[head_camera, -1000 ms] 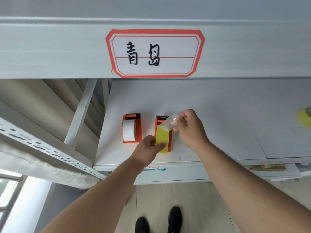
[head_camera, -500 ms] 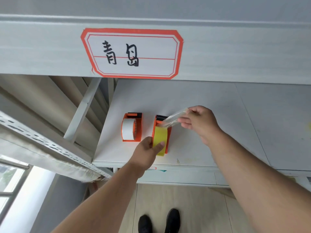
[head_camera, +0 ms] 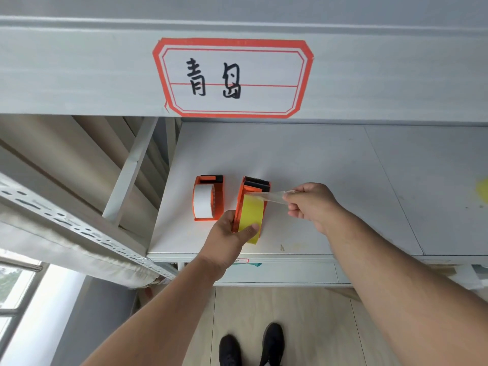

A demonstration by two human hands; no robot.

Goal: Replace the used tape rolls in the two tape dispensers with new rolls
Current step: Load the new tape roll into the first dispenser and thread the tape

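Two orange tape dispensers stand side by side on a white shelf board [head_camera: 303,159]. The left dispenser [head_camera: 208,198] holds a white roll. The right dispenser [head_camera: 254,186] holds a yellow roll [head_camera: 252,215]. My left hand [head_camera: 229,233] grips the near end of the right dispenser, with the thumb pressed on the yellow roll. My right hand [head_camera: 311,204] pinches the free end of a clear tape strip [head_camera: 272,196], which stretches from the top of the yellow roll out to the right, beside the dispenser's black toothed blade.
A white beam with a red-framed handwritten label [head_camera: 232,77] runs above the shelf. A perforated metal rail [head_camera: 74,228] slants down at the left. A blurred yellow object [head_camera: 482,190] lies at the shelf's right edge. My shoes [head_camera: 250,344] stand on the floor below.
My right hand has pulled the tape end away from the roll toward the right, so the strip is longer and flatter. My left hand keeps its hold on the right dispenser.
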